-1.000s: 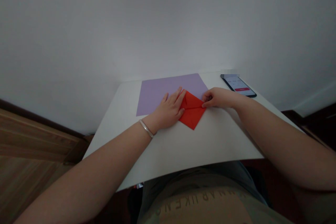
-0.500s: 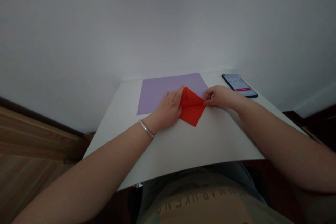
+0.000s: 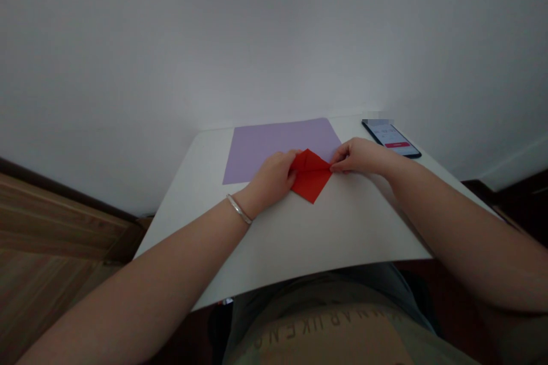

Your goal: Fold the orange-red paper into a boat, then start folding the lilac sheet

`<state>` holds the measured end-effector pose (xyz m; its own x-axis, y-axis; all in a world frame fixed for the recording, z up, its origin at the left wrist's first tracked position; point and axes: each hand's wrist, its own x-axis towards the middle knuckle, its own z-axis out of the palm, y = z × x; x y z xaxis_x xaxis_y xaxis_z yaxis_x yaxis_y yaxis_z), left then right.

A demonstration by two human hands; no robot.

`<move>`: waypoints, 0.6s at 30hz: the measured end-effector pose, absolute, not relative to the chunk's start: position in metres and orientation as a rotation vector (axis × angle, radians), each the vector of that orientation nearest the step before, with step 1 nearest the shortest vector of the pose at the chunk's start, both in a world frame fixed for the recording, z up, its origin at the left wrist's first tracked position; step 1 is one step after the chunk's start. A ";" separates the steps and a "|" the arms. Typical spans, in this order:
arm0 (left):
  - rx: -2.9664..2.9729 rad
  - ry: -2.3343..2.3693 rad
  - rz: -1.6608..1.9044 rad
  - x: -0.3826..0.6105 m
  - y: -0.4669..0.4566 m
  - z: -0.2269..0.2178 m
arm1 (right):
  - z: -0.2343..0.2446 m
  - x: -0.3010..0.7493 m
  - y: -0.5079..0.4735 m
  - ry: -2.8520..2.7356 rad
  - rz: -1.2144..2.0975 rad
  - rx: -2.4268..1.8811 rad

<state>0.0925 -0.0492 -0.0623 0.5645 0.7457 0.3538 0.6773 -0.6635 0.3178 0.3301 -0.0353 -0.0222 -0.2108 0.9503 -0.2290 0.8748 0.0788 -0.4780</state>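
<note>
Pinching the right corner of one folded red paper (image 3: 311,178): the right hand (image 3: 357,157), thumb and forefinger closed on it. Curved against the paper's left edge, partly open, pressing without gripping: the left hand (image 3: 272,178), with one silver bangle (image 3: 238,209) on the wrist. Under both hands, one white tabletop (image 3: 325,228). Just beyond, the paper's far tip overlapping one lilac sheet (image 3: 274,148). Farther right, by the far edge, one phone (image 3: 391,140), screen lit.
</note>
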 end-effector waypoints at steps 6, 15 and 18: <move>2.616 1.269 0.645 0.092 -0.047 -0.060 | -0.022 0.332 -0.033 -2.230 0.864 -1.884; 2.602 1.295 0.624 0.091 -0.047 -0.060 | -0.018 0.337 -0.030 -2.460 0.667 -1.955; 2.582 1.280 0.634 0.092 -0.047 -0.059 | -0.013 0.340 -0.032 -2.487 0.691 -1.849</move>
